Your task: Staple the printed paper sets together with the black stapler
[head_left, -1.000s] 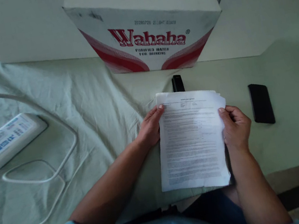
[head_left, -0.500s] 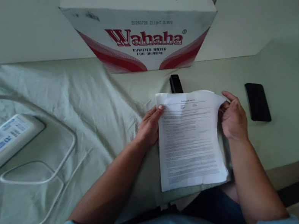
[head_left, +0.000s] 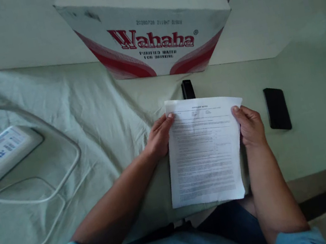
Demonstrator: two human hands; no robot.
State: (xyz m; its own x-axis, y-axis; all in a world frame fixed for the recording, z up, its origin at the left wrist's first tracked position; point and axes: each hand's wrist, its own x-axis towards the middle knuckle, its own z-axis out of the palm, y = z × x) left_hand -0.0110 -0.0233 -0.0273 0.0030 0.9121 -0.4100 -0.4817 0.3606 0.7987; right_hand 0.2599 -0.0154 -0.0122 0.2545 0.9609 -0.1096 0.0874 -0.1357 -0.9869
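Paper fills the middle of the view: a printed sheet (head_left: 204, 150), possibly the top of a thin stack, is held by both hands above the near edge of a table (head_left: 318, 128) draped in pale green cloth. The left hand (head_left: 158, 137) grips the sheet's left edge near the upper corner, fingers curled behind it and thumb on the front. The right hand (head_left: 249, 125) grips the right edge near the upper corner in the same way, thumb over the printed side. The sheet lies nearly flat, its lower edge reaching past the table edge toward the person's lap.

Just beyond the sheet's top edge lies a small black object (head_left: 188, 89), too dark to identify. To the right of the right hand, apart from it, a black phone (head_left: 277, 108) lies flat on the cloth. Behind these stands a white and red cardboard box (head_left: 150, 31) printed "Wahaha purified water for drinking". At the left, on the rumpled cloth, rests a white power strip (head_left: 1, 152) with its white cable (head_left: 36, 190) looped beside it.
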